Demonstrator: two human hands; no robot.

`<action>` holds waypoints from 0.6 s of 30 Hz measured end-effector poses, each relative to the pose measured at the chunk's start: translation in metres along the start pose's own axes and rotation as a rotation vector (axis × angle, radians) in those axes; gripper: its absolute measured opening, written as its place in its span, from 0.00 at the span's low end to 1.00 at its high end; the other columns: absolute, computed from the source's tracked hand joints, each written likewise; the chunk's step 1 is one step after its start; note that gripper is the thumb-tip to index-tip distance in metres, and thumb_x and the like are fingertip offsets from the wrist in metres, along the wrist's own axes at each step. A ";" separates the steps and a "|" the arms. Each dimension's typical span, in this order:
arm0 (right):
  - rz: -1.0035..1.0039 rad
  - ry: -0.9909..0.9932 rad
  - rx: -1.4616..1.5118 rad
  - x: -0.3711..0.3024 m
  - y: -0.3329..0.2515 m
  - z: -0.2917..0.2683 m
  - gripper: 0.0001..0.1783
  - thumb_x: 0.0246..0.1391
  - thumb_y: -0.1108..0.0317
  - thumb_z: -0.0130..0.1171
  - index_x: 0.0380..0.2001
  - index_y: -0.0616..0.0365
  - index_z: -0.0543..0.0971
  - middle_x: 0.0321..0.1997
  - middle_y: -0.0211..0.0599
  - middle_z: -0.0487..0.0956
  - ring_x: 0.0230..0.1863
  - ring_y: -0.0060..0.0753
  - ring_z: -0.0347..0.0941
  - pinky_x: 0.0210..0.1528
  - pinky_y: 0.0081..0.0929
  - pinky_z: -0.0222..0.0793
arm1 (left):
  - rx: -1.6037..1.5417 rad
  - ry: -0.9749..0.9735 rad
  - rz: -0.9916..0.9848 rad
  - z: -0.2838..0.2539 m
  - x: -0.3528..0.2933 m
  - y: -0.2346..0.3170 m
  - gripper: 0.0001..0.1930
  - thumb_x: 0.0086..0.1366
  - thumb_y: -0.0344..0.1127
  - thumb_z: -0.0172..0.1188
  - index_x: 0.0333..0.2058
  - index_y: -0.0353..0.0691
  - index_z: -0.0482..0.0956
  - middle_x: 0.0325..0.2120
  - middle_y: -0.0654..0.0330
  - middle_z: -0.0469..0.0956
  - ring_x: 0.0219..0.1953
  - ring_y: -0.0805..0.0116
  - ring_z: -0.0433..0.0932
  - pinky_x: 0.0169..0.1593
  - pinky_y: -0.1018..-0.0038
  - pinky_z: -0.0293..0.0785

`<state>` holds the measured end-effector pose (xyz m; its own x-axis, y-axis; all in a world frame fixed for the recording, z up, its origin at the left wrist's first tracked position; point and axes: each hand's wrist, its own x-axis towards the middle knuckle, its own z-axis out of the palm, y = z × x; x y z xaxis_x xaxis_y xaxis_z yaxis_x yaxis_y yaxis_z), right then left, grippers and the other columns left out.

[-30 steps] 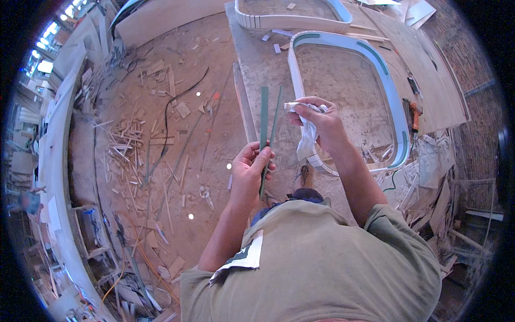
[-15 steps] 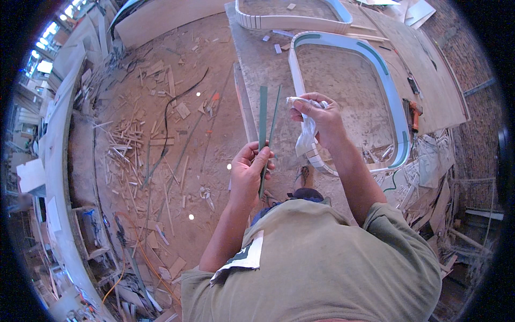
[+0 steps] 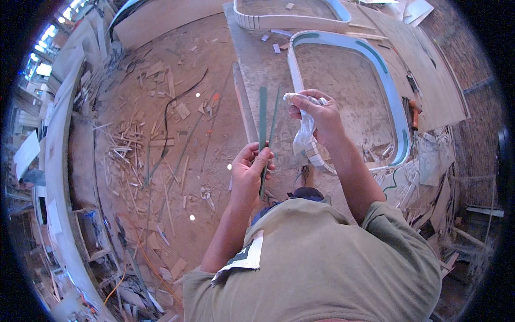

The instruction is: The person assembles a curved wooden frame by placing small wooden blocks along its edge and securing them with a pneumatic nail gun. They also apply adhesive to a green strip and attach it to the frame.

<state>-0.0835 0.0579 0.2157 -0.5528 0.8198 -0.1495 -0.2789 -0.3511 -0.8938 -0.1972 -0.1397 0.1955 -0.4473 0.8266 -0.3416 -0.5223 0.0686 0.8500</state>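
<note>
My left hand (image 3: 253, 165) is closed around two thin green strips (image 3: 263, 115), which stand up from the fist and spread slightly apart at the top. Their lower ends poke out below the fingers. To the right, my right hand (image 3: 320, 114) pinches a crumpled, whitish plastic bag (image 3: 304, 134); its loose end hangs down below the fingers. What the bag contains, if anything, cannot be made out. Just beyond that hand lies a rounded rectangular frame (image 3: 397, 107), pale blue inside, with green strips along its corners.
A second rounded frame (image 3: 292, 22) lies farther off on the worktable (image 3: 257, 59). An orange-handled tool (image 3: 413, 114) rests at the near frame's right side. Wood scraps (image 3: 126, 142) and a dark cable (image 3: 167, 115) litter the floor at left. An orange cord (image 3: 142, 247) runs lower left.
My right hand and the bag have shifted slightly; the bag's hanging end has swung a little left. The left hand still grips the strips in nearly the same place.
</note>
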 end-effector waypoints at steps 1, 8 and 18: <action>0.001 -0.016 0.010 0.001 -0.001 -0.001 0.11 0.56 0.73 0.68 0.41 0.63 0.80 0.36 0.41 0.84 0.33 0.29 0.81 0.38 0.28 0.81 | -0.012 -0.003 -0.005 0.000 0.000 0.000 0.12 0.70 0.39 0.63 0.48 0.41 0.78 0.34 0.64 0.80 0.30 0.79 0.77 0.28 0.82 0.71; 0.019 -0.004 0.049 0.008 -0.003 0.000 0.11 0.56 0.73 0.68 0.41 0.64 0.80 0.36 0.40 0.83 0.34 0.28 0.81 0.37 0.27 0.80 | -0.035 -0.024 -0.018 0.001 -0.002 -0.003 0.11 0.70 0.39 0.62 0.48 0.43 0.79 0.34 0.64 0.81 0.29 0.79 0.77 0.28 0.82 0.70; 0.013 -0.041 -0.075 0.009 -0.004 -0.002 0.12 0.54 0.73 0.70 0.40 0.65 0.82 0.38 0.43 0.84 0.34 0.29 0.82 0.37 0.26 0.81 | 0.011 0.015 0.029 0.004 -0.001 -0.006 0.10 0.70 0.38 0.63 0.46 0.41 0.80 0.33 0.64 0.82 0.29 0.78 0.78 0.27 0.82 0.72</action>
<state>-0.0858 0.0680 0.2170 -0.5880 0.7956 -0.1456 -0.2122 -0.3255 -0.9214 -0.1913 -0.1388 0.1925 -0.4731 0.8199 -0.3224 -0.5008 0.0508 0.8641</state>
